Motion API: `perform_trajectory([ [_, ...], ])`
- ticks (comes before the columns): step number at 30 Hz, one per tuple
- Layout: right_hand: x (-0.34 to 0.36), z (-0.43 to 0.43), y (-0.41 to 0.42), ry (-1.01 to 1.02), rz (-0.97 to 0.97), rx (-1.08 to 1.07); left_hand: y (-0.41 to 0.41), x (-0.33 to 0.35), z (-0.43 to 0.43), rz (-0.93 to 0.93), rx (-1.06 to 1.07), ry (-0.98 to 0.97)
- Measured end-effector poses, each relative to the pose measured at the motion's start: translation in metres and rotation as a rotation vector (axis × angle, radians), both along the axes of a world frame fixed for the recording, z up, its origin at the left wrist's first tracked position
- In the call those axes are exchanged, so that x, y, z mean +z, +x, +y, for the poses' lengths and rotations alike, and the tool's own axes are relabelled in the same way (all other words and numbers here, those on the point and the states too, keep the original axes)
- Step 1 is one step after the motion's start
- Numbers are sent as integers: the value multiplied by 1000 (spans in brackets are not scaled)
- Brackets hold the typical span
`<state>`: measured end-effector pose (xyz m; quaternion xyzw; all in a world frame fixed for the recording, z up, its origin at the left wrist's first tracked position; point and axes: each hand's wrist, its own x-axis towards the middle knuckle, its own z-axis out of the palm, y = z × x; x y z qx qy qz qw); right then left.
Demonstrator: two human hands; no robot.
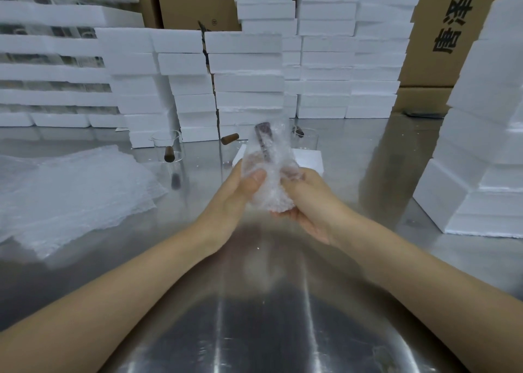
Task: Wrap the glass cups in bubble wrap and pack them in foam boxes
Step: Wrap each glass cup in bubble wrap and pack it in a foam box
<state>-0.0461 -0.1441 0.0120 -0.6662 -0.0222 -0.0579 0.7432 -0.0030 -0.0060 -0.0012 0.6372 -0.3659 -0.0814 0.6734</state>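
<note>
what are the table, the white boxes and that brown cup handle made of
Table: seemingly stainless steel, shiny; it mirrors the boxes. White boxes: likely polystyrene foam, matte, with crumbly edges. Brown cup handle: possibly wood, dull brown; too blurred to be sure.

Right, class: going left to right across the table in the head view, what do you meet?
Bubble wrap sheets → bare glass cup → wrapped cup → foam box stack.
</note>
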Motion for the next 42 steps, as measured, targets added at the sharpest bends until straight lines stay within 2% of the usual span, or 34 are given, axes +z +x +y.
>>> perform_trajectory([
  [3, -2, 0, 1, -429, -153, -173, -1, 0, -2, 26, 32, -43],
  [4, -4, 1, 1, -513, -189, -199, -2, 2, -3, 33, 43, -62],
  [7, -5, 5, -1, -543, -201, -247, -7, 9, -2, 110, 50, -136],
  [12, -7, 21, -16, -678, -341, -282, -8, 11, -4, 435, 62, -262],
  [17, -11, 35, -22, -654, -359, -139, 6, 15, -2, 705, 119, -420],
  [20, -11, 34, -19, -647, -320, -84, 10, 19, 3, 751, 102, -535],
  [22, -10, 30, -14, -591, -285, -141, 8, 19, 1, 604, 65, -429],
  [25, -8, 19, -5, -321, -183, -299, -1, 14, -10, 263, 57, -188],
  [27, -10, 15, -3, -227, -155, -334, -8, 6, -14, 23, 32, -30],
  [29, -12, 18, -5, -273, -157, -308, -7, -2, -10, -109, 114, 76],
  [34, -15, 18, -6, -710, -116, -228, 9, 1, 1, -206, 409, 330],
  [38, -16, 18, -10, -839, -256, -229, 13, -1, 5, -438, 573, 495],
  [40, -17, 16, -10, -891, -292, -201, 6, -2, 5, -600, 597, 521],
  [42, -18, 13, -7, -870, -319, -220, 0, 4, 4, -662, 599, 519],
])
